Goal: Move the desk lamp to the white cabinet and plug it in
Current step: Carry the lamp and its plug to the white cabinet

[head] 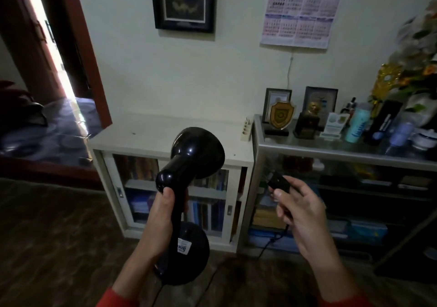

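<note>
Before the white cabinet (pixel 165 139), left hand (pixel 160 214) grips desk lamp (pixel 186 165); right hand (pixel 302 214) pinches plug (pixel 280 181).

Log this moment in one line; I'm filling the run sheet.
left hand: holds desk lamp | right hand: holds plug | white cabinet: ahead

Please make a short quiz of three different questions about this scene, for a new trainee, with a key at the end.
1. True or false: the black desk lamp already stands on the low white cabinet.
2. What does the right hand hold? A) the black plug B) a teal bottle C) a framed picture
3. Fill in: the left hand grips the lamp by its ____.

Key
1. False, it is held in the air in front of the cabinet.
2. A.
3. Stem, between the shade and the round base.
</note>
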Tool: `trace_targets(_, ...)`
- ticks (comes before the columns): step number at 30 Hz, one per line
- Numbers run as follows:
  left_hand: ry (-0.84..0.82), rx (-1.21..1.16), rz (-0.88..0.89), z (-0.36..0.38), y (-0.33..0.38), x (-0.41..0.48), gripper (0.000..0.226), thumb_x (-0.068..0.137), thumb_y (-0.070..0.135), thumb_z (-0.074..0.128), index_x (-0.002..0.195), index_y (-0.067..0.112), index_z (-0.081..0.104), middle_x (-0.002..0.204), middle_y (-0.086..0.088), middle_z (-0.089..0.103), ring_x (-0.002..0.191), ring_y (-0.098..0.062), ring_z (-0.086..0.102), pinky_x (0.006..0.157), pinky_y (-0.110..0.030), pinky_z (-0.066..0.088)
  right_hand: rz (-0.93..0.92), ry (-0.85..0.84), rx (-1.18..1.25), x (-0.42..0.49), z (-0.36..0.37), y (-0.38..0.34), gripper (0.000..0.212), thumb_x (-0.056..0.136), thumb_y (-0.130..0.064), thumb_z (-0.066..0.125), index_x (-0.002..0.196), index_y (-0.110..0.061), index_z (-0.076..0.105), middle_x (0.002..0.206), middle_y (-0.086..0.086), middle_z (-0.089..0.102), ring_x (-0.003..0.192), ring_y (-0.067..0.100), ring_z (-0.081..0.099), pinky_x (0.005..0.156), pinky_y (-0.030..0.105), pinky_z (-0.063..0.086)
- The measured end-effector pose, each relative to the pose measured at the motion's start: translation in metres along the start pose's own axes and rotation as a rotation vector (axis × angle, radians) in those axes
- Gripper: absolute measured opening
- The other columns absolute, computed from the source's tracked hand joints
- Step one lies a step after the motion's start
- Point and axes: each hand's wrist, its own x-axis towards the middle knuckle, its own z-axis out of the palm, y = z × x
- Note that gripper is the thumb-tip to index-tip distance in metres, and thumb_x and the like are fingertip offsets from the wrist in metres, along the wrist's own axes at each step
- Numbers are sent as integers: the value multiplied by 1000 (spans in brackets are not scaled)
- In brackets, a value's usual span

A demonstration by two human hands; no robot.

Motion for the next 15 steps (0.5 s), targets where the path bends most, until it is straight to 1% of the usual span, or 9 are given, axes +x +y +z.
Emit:
trace_targets(1,-2,0,25,-3,-1,19,100,65,90,26,118,9,52,95,-8,59,86,-24,58,73,-33,45,-11,-3,6,15,7,2,30,69,-19,70,97,-27,65,92,3,75,46,7,54,40,14,44)
trace_targets(3,8,-14,64,-6,-4,57,101,67,88,27,117,4,50,92,-7,56,87,-25,56,75,-35,44,-29,-5,12,45,20,7,32,68,-21,69,99,-26,65,91,3,75,47,7,54,41,15,45)
trace_targets(6,10,-64,91,-10,-7,113,101,61,91,32,111,5,52,85,-9,54,77,-19,52,71,-36,42,-41,-7,-4,95,34,15,37,67,-23,70,103,-23,64,89,2,74,48,7,53,42,15,45)
trace_targets(9,-15,-130,118,-9,-8,172,96,63,89,35,108,7,54,84,-10,54,73,-14,51,68,-26,45,-51,-3,-1,150,44,23,40,67,-21,69,106,-21,62,83,-2,74,46,6,52,41,14,44)
trace_targets(11,-42,-178,141,-6,-9,211,85,68,85,36,105,12,56,82,-7,54,69,-13,51,63,-22,46,-60,4,-1,187,49,27,38,70,-18,68,107,-19,62,80,-3,74,46,6,52,40,13,44)
trace_targets(13,-56,-206,161,-1,-11,249,69,73,80,35,100,22,58,79,-4,54,67,-14,48,62,-25,45,-55,18,-16,223,55,30,31,76,-12,67,105,-22,62,80,-4,75,45,6,53,40,13,43)
trace_targets(15,-55,-225,169,5,-15,287,62,72,81,36,94,29,62,75,-2,53,65,-15,47,61,-26,44,-52,21,-10,259,60,32,29,78,-8,66,101,-25,63,78,-4,75,44,5,52,38,13,40)
